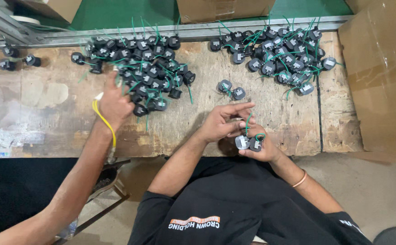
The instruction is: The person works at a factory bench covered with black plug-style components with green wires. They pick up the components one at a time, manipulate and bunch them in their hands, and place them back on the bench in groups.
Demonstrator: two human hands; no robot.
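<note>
My right hand point(262, 152) is closed around two small black round parts with grey faces point(249, 143), close to the table's front edge. A thin green wire point(248, 121) rises from them. My left hand point(220, 123) is just left of them, its fingertips on the wire and the parts and its other fingers stretched out. An orange band circles my right wrist. A co-worker's hand point(114, 103), with a yellow cord round the wrist, reaches into the left pile of the same black parts point(143, 68).
A second pile of black parts with green wires point(282, 52) lies at the back right. Two loose parts point(232, 90) sit between the piles, with a few more at the far left point(7, 56). The worn wooden table point(48, 95) has a metal rail point(198, 31) behind and a cardboard box point(382, 77) on the right.
</note>
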